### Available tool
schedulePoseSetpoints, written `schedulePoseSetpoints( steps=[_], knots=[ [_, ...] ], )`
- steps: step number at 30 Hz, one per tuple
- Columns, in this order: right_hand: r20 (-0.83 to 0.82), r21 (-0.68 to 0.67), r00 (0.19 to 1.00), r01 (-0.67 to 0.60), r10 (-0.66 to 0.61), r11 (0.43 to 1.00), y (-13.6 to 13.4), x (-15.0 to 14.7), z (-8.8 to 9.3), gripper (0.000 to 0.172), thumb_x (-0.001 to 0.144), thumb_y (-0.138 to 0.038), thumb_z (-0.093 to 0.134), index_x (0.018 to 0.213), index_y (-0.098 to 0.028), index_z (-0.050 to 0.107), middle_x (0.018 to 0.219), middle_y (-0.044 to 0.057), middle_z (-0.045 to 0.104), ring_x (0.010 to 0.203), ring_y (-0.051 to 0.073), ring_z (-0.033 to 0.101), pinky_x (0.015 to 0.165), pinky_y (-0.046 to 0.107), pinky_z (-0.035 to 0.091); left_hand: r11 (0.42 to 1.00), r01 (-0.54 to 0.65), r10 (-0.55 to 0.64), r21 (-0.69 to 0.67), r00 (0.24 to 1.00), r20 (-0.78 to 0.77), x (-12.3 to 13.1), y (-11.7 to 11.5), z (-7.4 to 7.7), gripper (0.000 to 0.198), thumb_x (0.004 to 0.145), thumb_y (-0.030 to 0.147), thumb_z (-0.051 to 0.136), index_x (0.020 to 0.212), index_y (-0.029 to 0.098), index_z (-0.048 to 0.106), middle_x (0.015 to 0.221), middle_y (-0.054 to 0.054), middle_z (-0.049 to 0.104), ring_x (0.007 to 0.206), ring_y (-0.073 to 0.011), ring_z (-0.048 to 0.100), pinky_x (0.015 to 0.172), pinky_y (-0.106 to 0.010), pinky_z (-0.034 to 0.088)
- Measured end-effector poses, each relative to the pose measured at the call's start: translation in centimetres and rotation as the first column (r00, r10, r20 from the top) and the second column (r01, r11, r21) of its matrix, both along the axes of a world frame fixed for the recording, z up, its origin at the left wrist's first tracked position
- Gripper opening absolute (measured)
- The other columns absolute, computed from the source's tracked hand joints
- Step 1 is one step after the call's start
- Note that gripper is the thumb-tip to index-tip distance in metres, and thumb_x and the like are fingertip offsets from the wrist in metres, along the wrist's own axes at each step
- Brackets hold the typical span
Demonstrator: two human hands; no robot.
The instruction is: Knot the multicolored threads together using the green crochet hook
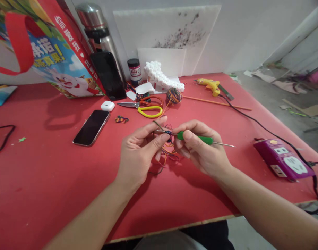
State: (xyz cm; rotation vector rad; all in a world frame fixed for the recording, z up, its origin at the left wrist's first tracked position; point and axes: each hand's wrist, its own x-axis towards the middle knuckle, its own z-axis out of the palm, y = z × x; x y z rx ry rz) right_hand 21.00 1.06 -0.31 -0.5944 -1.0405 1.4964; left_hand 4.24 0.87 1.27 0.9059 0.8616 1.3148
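Between thumb and fingers, my left hand [142,149] pinches a small dark knotted cord piece [168,132]. My right hand [200,147] grips the green handle of a crochet hook [195,138], which has a thin metal shaft at both ends. The left shaft meets the knotted piece; the other points right, past my hand. Loose orange, purple and dark cords [169,154] hang below my fingers onto the table. An orange strand runs back to a ball of multicoloured cord [173,96] behind my hands. My fingers partly hide the knotted piece.
On the red table [70,194] lie scissors [145,106], a phone [92,127], a white earphone case [107,106] and a small knotted piece [121,119]. A yellow glue gun [209,85] and purple power socket [283,159] with black cable stand right. A bag [62,52] and steel flask [92,17] stand back left.
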Motion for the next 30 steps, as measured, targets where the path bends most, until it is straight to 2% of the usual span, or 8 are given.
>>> schedulePoseSetpoints(
  steps=[7,11,13,15,18,22,27,30],
  knots=[
    [0.007,0.018,1.0,0.012,-0.012,1.0,-0.3,-0.2,0.5,0.013,0.098,-0.033,0.075,0.102,-0.022,0.081,0.073,0.0,0.071,0.052,0.009,0.054,0.05,0.023,0.048,0.998,-0.059,0.059,0.002,0.998,-0.011,0.3,-0.2,0.1,0.034,0.076,0.017,0.091,0.106,0.032,0.088,0.074,0.004,0.072,0.044,-0.0023,0.054,0.043,-0.015,0.047],
    [0.142,0.063,0.985,0.084,-0.092,0.994,-0.6,-0.1,0.5,0.015,0.099,-0.037,0.074,0.102,-0.023,0.079,0.071,-0.001,0.068,0.056,0.011,0.055,0.051,0.024,0.048,0.996,-0.094,0.094,0.002,0.995,-0.014,0.5,-0.5,0.2,0.04,0.075,0.018,0.093,0.112,0.03,0.086,0.075,0.005,0.072,0.046,-0.0042,0.054,0.044,-0.018,0.048],
    [0.268,0.155,0.947,0.141,-0.179,0.978,-0.8,0.0,0.4,0.013,0.101,-0.035,0.072,0.103,-0.023,0.077,0.074,0.0,0.068,0.059,0.012,0.058,0.054,0.025,0.05,0.994,-0.105,0.104,-0.017,0.994,-0.012,0.7,-0.5,0.3,0.045,0.073,0.018,0.093,0.116,0.03,0.085,0.075,0.005,0.072,0.048,-0.0048,0.054,0.044,-0.018,0.046],
    [0.397,0.323,0.86,0.195,-0.32,0.926,-1.1,-0.2,0.3,0.011,0.103,-0.027,0.068,0.108,-0.023,0.076,0.084,0.002,0.074,0.068,0.013,0.065,0.063,0.026,0.055,0.992,-0.118,0.118,-0.045,0.993,-0.004,0.8,-0.5,0.3,0.049,0.074,0.019,0.094,0.121,0.028,0.083,0.074,0.005,0.072,0.052,-0.0053,0.055,0.045,-0.016,0.045],
    [0.481,0.579,0.714,0.178,-0.51,0.795,-1.4,-0.6,0.1,0.018,0.103,-0.016,0.063,0.116,-0.024,0.072,0.101,0.005,0.079,0.082,0.016,0.072,0.076,0.03,0.06,0.99,-0.107,0.111,-0.087,0.993,0.035,1.0,-0.6,0.2,0.056,0.072,0.022,0.096,0.126,0.026,0.08,0.076,0.003,0.075,0.06,-0.0061,0.06,0.056,-0.015,0.05],
    [0.462,0.714,0.666,0.112,-0.585,0.692,-1.2,-1.0,-0.2,0.024,0.103,-0.012,0.059,0.123,-0.023,0.067,0.104,0.007,0.079,0.087,0.018,0.073,0.078,0.031,0.06,0.99,-0.09,0.094,-0.107,0.995,0.028,1.0,-0.7,0.1,0.064,0.072,0.027,0.097,0.132,0.024,0.076,0.084,0.001,0.078,0.075,-0.0099,0.069,0.074,-0.018,0.057],
    [0.481,0.678,0.685,0.104,-0.546,0.728,-1.1,-0.6,-0.1,0.02,0.103,-0.014,0.059,0.119,-0.024,0.069,0.098,0.006,0.079,0.081,0.017,0.073,0.073,0.031,0.06,0.998,-0.059,0.058,-0.033,0.998,-0.034,0.7,-0.5,0.2,0.054,0.07,0.023,0.097,0.122,0.025,0.081,0.079,0.003,0.074,0.074,-0.0107,0.066,0.074,-0.02,0.057],
    [0.477,0.659,0.7,0.115,-0.532,0.743,-1.1,-0.4,0.2,0.019,0.103,-0.015,0.061,0.117,-0.025,0.07,0.097,0.005,0.079,0.078,0.017,0.072,0.072,0.031,0.06,1.0,-0.026,0.027,0.007,0.996,-0.083,0.4,-0.3,-0.1,0.042,0.075,0.029,0.094,0.116,0.028,0.084,0.083,0.001,0.073,0.078,-0.0131,0.067,0.078,-0.025,0.058]
  ],
)
